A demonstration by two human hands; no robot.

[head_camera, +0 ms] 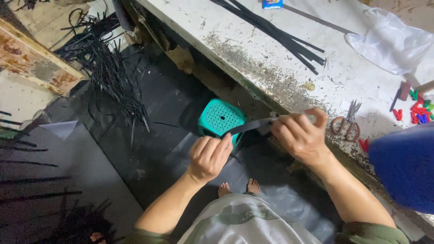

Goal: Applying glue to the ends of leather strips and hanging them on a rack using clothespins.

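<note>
Strip of black material (251,126) is stretching between both hands, just off the edge of the white workbench (253,54) and above a teal plastic stool (219,118). The left hand (209,156) is clamping one end in a closed fist; the right hand (300,135) is pinching the other end with fingers curled. Work seems to be midway — a bundle of long black strips (275,34) is lying on the bench, while offcuts (106,68) are piling on the dark floor. Scissors (347,122) and coloured clips (418,108) are sitting nearby — untouched.
</note>
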